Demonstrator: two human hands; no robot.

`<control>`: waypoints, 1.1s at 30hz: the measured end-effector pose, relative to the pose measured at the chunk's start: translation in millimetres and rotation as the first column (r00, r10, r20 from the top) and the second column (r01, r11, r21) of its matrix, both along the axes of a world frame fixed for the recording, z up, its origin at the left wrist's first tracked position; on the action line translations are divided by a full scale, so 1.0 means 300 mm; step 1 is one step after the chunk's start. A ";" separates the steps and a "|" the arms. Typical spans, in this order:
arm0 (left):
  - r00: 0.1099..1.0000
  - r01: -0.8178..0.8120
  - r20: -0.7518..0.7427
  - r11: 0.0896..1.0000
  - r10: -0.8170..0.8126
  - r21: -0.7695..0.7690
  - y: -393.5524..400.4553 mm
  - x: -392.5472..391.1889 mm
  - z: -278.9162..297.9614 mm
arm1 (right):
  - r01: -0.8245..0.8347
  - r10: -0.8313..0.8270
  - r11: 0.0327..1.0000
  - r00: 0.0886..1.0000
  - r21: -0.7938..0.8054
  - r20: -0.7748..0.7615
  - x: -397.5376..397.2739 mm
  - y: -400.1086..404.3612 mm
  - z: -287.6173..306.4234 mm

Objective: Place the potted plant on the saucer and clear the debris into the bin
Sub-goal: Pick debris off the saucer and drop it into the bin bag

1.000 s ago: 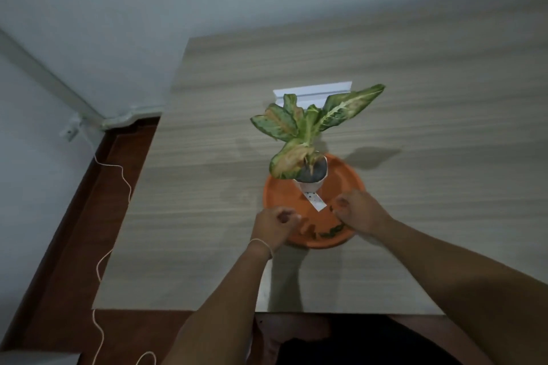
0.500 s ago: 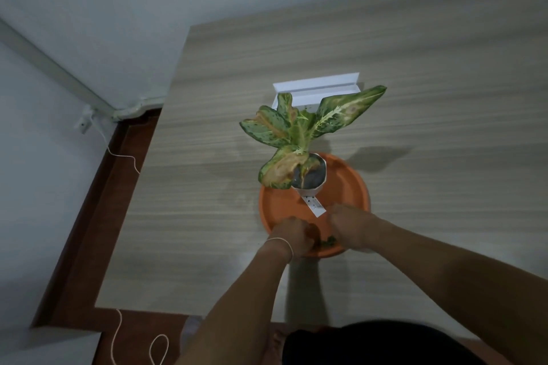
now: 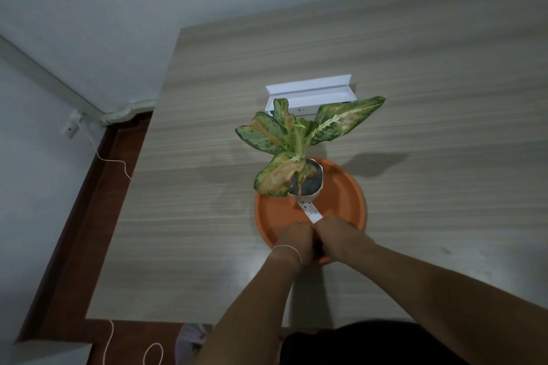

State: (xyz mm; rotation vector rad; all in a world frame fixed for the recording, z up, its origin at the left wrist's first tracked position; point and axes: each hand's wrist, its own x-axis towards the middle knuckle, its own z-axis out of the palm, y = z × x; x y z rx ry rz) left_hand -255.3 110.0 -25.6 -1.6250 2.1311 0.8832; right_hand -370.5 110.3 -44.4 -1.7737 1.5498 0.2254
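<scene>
A small white pot [image 3: 312,186] holding a green and orange leafy plant [image 3: 292,139] stands on the orange saucer [image 3: 347,195], towards its far side. A white label [image 3: 311,212] sticks out from the pot toward me. My left hand [image 3: 295,241] and my right hand [image 3: 341,238] touch each other on the saucer's near edge. Their fingers are curled down over the spot where the leaf debris lay. The debris itself is hidden under them.
A white open box [image 3: 311,95] lies on the wooden table [image 3: 444,127] just behind the plant. The table's left edge drops to a brown floor [image 3: 89,231], where a white cable [image 3: 112,160] runs from a wall socket [image 3: 71,127].
Both hands have moved together over the leaf debris on the saucer's near side, and now cover it. The plant and saucer have stayed in place.
</scene>
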 end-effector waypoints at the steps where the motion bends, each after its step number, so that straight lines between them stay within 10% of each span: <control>1: 1.000 0.002 -0.001 1.000 -0.002 -0.010 0.002 0.000 -0.011 | 0.011 -0.011 1.000 1.000 0.004 0.003 0.002 0.004 -0.004; 21: 0.850 -0.472 -0.294 0.880 0.437 -0.056 -0.025 0.247 0.036 | 0.100 -0.075 0.983 0.984 -0.152 0.162 0.007 -0.090 0.064; 33: 0.546 -0.807 -0.477 0.585 0.688 -0.079 0.264 0.794 0.052 | -0.083 0.108 0.991 0.956 -0.104 0.272 0.467 -0.001 0.147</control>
